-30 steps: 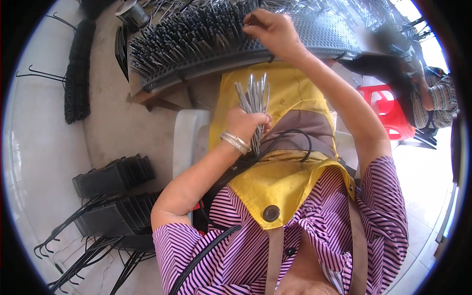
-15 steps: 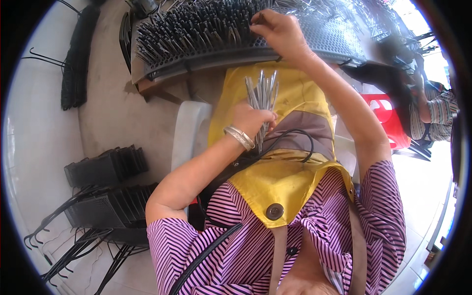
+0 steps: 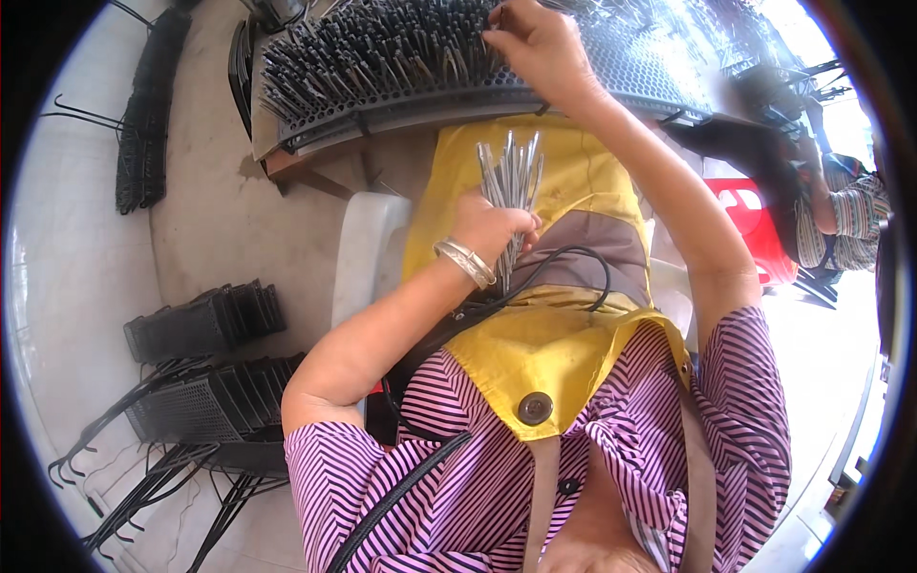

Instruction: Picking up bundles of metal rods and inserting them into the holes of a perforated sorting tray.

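Observation:
My left hand point(image 3: 492, 232) is closed round a bundle of slim silver metal pieces point(image 3: 511, 172), held upright over my lap with their tips fanned out at the top. At the far side my right hand point(image 3: 544, 53) reaches over a perforated black rack point(image 3: 420, 102). Its thumb and forefinger are pinched together; what sits between them is too small to make out. Just left of these fingers, many slim metal pieces point(image 3: 382, 48) stand densely in the rack's holes. To the right of the hand the holed surface shows bare.
A yellow apron point(image 3: 573, 167) covers my lap. Stacked black perforated trays point(image 3: 201, 325) with hooked wires stand on the floor at left. A white chair arm point(image 3: 368, 244) is by my left elbow. Another person's striped clothing point(image 3: 850, 224) and a red chair point(image 3: 755, 224) are at right.
My right hand has shifted slightly farther away and left over the rack, its fingers still pinched. The left hand and its bundle have hardly moved.

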`<state>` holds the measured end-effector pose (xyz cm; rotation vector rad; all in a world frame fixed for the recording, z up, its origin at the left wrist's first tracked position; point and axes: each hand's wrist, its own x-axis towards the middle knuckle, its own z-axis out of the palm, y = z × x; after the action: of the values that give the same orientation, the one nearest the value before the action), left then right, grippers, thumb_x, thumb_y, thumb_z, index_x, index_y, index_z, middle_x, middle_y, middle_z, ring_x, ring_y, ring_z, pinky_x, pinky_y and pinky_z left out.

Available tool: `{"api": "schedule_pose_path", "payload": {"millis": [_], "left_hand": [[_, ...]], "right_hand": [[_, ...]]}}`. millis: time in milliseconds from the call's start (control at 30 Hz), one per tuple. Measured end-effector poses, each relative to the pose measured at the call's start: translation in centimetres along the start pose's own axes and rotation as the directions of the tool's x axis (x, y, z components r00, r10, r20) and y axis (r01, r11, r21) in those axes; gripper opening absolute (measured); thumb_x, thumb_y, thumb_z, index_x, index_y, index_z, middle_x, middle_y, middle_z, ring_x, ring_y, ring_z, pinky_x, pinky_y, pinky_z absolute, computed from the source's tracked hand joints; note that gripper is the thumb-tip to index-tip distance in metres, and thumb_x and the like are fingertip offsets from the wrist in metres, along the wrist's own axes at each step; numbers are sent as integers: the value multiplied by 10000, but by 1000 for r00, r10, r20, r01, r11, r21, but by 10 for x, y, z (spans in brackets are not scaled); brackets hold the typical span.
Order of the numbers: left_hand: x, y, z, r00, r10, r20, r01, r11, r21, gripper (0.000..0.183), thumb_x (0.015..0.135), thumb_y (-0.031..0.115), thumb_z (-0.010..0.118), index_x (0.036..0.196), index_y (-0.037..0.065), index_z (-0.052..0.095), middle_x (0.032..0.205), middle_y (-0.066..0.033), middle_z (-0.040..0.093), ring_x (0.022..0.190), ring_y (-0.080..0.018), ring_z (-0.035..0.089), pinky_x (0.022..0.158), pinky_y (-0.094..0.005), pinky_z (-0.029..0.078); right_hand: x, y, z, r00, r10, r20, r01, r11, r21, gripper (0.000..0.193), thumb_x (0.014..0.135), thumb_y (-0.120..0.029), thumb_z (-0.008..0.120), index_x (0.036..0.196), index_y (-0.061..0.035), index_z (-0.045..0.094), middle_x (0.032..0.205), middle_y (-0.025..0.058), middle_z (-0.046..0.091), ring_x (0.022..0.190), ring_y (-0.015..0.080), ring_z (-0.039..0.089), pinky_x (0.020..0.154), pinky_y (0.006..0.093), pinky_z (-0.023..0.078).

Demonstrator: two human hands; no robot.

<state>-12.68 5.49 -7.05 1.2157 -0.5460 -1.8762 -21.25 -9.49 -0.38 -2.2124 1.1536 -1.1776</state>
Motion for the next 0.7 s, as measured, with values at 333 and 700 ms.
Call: {"api": "schedule_pose_path", "payload": {"millis": [333, 700], "left_hand": [[0, -2, -2, 1000, 6, 3, -6, 1000, -11, 125, 654, -72, 576, 772, -38, 548, 684, -132, 603, 534, -193, 594, 474, -293, 505], [0, -1, -2, 1000, 11, -3, -11, 1000, 2, 113, 655, -70, 580, 764, -46, 567, 670, -124, 601, 530, -186, 587, 476, -292, 500]], "right_hand": [[12, -2, 3, 987, -146, 71, 152, 984, -91, 135, 666, -39, 601, 659, 33, 488, 575, 235, 472, 559, 390, 516, 496, 401, 391], [6, -10, 1, 996, -80, 31, 84, 981, -173, 178, 708, -105, 594, 632, 29, 505, 588, 231, 488, 585, 396, 521, 511, 422, 396]]}}
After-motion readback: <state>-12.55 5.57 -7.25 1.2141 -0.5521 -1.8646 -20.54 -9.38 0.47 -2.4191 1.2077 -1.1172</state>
